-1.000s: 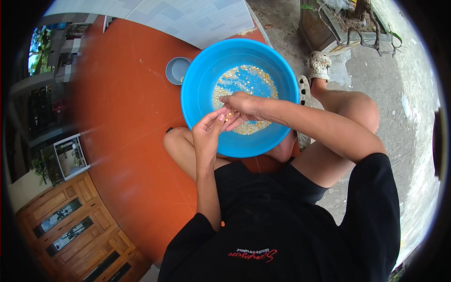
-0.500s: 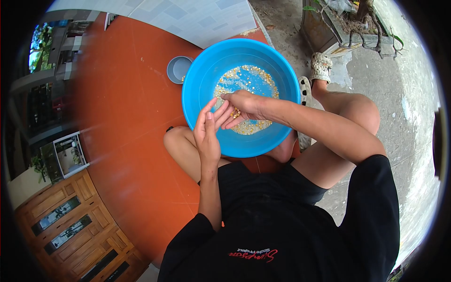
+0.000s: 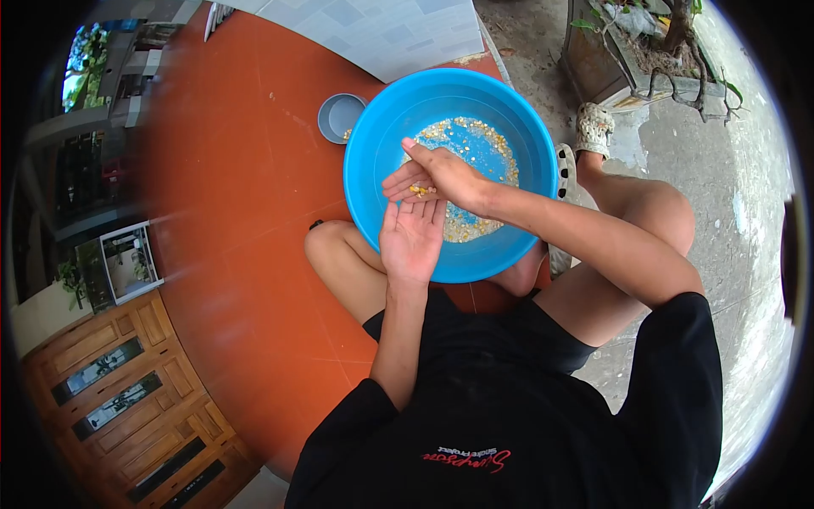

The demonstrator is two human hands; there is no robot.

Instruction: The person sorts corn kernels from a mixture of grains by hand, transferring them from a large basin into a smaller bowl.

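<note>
A blue plastic basin (image 3: 373, 161) sits on the floor between my knees, with yellow corn kernels (image 3: 475, 136) spread over its bottom. My right hand (image 3: 437, 170) hovers over the basin's near side, fingers curled around a few kernels. Just below it my left hand (image 3: 411, 237) lies palm up with its fingers flat and apart, their tips touching the right hand. I cannot tell whether any kernels rest on the left palm.
A small grey bowl (image 3: 339, 116) stands on the orange tiled floor (image 3: 246, 170) by the basin's far left rim. My sandaled foot (image 3: 593, 127) rests on rough concrete at the right, near a planter box (image 3: 610, 68). A wooden door (image 3: 127, 399) is at lower left.
My left hand has turned from edge-on to flat, palm up, under the right hand. My right hand has lifted slightly with kernels in it. The view has shifted a little.
</note>
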